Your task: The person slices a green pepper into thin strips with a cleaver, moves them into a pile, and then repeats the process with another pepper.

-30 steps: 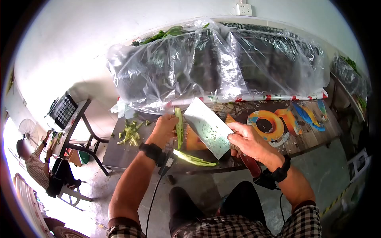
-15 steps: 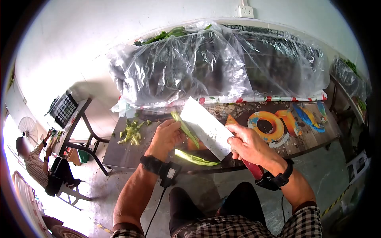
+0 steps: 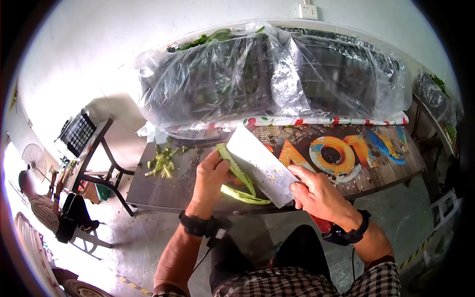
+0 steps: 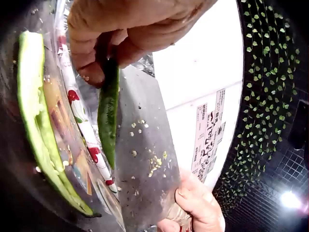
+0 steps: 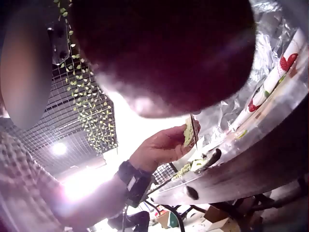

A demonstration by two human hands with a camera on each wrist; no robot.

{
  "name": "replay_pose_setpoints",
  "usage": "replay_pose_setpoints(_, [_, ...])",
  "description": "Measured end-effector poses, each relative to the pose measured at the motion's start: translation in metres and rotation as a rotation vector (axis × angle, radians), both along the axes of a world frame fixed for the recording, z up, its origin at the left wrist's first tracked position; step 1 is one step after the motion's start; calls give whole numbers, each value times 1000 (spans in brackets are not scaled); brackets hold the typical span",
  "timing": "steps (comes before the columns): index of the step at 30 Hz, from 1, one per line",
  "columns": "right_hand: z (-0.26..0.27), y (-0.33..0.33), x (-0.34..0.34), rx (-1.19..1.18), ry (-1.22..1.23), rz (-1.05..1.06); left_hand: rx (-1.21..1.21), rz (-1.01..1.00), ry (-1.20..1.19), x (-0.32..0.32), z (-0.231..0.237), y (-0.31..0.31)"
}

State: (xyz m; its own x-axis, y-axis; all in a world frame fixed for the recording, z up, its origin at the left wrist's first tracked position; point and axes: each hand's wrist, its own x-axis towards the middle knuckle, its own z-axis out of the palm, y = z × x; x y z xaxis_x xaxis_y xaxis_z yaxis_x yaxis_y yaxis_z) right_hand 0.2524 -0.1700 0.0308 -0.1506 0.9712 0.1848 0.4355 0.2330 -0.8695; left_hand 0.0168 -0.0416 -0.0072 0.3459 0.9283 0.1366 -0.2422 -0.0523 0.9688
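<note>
My left hand [image 3: 210, 183] pinches the upper end of a split long green pepper half [image 3: 240, 173], which slants down to the right. In the left wrist view that half [image 4: 108, 113] turns its dark green skin to the camera, against the cleaver blade. My right hand [image 3: 324, 195] grips the cleaver [image 3: 262, 166] by its reddish handle, thumb and forefinger at the blade's heel. Pale seeds [image 4: 154, 164] cling to the blade. A second pepper half [image 4: 31, 82] lies on the table's near edge, pale inside up. A dark, blurred shape fills the top of the right wrist view.
Pale green pepper scraps [image 3: 162, 162] lie on the left of the printed table [image 3: 163, 190]. Behind it, clear plastic sheeting [image 3: 213, 94] covers dark crates, with green peppers [image 3: 215, 37] on top. A seated person [image 3: 42, 208] works at another table on the left.
The pepper half in my left hand has tilted from nearly upright to slanting, its lower end now further right. The cleaver has shifted slightly right and towards me.
</note>
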Motion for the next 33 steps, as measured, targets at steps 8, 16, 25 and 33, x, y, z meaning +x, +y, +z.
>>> replay_pose_setpoints(8, [-7,3,8,-166,175,45,3,-35,28,-7,-9,-1])
replay_pose_setpoints(16, [-4,-2,18,-167,89,92,14,21,-106,-8,-20,-1])
replay_pose_setpoints(25, [-23,-4,17,-336,416,151,-43,79,-173,-5,-23,-9])
replay_pose_setpoints(33, [-26,-6,12,-146,110,75,-5,67,-26,-5,-14,-16])
